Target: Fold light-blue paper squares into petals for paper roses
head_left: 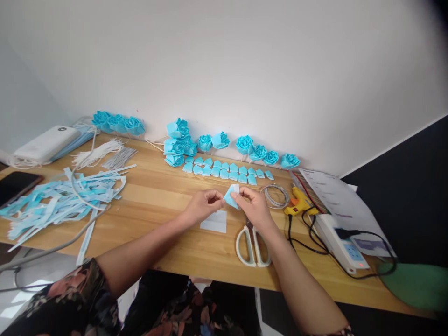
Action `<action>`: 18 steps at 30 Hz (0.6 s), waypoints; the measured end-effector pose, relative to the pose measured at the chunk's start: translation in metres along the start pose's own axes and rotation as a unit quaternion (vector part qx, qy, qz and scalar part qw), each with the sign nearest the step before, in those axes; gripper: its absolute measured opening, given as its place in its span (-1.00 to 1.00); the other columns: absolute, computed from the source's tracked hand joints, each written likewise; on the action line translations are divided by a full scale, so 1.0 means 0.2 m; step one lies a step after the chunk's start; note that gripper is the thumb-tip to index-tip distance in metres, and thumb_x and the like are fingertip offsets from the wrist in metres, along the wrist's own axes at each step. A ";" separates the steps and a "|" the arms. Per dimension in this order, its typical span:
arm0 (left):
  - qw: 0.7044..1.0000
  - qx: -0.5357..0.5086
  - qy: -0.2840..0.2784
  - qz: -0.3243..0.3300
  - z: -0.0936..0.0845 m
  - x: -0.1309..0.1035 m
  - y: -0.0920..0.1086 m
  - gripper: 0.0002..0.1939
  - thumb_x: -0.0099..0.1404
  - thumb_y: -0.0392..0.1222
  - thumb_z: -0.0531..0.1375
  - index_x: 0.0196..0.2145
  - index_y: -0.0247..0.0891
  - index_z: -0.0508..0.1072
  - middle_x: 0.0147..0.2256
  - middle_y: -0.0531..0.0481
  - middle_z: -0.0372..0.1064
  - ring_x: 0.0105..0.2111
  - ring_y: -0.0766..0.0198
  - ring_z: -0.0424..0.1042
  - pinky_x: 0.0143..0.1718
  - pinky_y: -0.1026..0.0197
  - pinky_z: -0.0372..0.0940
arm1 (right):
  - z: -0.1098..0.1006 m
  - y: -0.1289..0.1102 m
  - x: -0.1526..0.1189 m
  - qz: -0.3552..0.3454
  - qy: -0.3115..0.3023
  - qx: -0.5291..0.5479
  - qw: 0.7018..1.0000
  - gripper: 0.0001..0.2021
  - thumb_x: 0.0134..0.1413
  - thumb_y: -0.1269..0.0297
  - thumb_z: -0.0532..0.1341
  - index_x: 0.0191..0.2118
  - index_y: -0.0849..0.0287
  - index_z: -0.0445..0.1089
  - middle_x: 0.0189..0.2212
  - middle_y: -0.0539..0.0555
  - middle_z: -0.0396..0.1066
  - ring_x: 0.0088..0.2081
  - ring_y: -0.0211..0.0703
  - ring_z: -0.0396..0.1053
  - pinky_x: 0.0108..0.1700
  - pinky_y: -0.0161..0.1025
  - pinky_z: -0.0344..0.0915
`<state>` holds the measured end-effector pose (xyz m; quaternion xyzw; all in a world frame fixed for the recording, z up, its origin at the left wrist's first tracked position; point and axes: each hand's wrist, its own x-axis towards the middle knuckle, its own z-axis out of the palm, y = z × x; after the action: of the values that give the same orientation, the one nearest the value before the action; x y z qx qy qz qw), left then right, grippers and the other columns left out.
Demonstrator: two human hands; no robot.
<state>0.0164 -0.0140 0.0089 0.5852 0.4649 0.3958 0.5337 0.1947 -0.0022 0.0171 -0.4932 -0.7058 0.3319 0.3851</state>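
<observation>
Between my two hands, above the wooden table, is a small folded blue-and-white fabric piece. My left hand pinches its left corner with thumb and fingertips. On its right side, my right hand grips it, the thumb lying across the front. A flat white fabric rectangle lies on the table just below my left hand. Scissors with white handles rest under my right wrist, their blades mostly hidden. Behind my hands, folded blue petals lie in two rows.
Blue fabric flowers line the wall. Cut strips, a phone and a white power bank are at left. To the right are coiled wire, a yellow glue gun and a power strip, with cords trailing.
</observation>
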 end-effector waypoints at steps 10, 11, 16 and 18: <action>0.999 0.044 -0.031 -0.007 -0.02 0.01 -0.01 -0.61 0.14 0.10 0.15 -0.51 -0.32 0.50 -0.63 0.06 0.26 -0.60 0.40 0.17 -0.60 0.35 0.03 | 0.01 0.00 0.00 -0.011 -0.042 -0.003 0.999 -0.70 0.11 0.08 0.17 -0.52 0.16 0.32 -0.62 -0.07 0.22 -0.53 -0.29 0.13 -0.45 -0.34 0.08; 0.998 0.044 -0.032 -0.010 -0.03 0.01 -0.02 -0.60 0.14 0.11 0.14 -0.50 -0.32 0.51 -0.63 0.06 0.26 -0.61 0.41 0.16 -0.60 0.35 0.02 | 0.01 0.00 0.00 -0.010 -0.042 0.005 0.999 -0.69 0.12 0.08 0.15 -0.51 0.17 0.33 -0.61 -0.07 0.22 -0.53 -0.29 0.15 -0.45 -0.33 0.09; 0.999 0.041 -0.017 -0.026 -0.03 0.02 -0.05 -0.58 0.14 0.11 0.13 -0.48 -0.33 0.52 -0.63 0.06 0.25 -0.62 0.41 0.12 -0.58 0.33 0.02 | -0.01 -0.01 -0.01 -0.014 -0.032 0.046 0.998 -0.64 0.18 0.04 0.07 -0.51 0.17 0.32 -0.56 -0.03 0.26 -0.47 -0.24 0.20 -0.39 -0.32 0.12; 0.999 0.040 -0.016 -0.027 -0.03 0.02 -0.04 -0.59 0.14 0.11 0.13 -0.48 -0.33 0.52 -0.62 0.05 0.25 -0.62 0.41 0.13 -0.57 0.32 0.02 | -0.01 -0.02 -0.01 -0.014 -0.048 0.056 0.997 -0.67 0.17 0.04 0.09 -0.46 0.16 0.35 -0.55 -0.04 0.27 -0.47 -0.25 0.21 -0.39 -0.32 0.12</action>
<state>0.0113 -0.0094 0.0008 0.5998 0.4867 0.3531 0.5279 0.1953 -0.0046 0.0211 -0.4443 -0.7106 0.3885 0.3830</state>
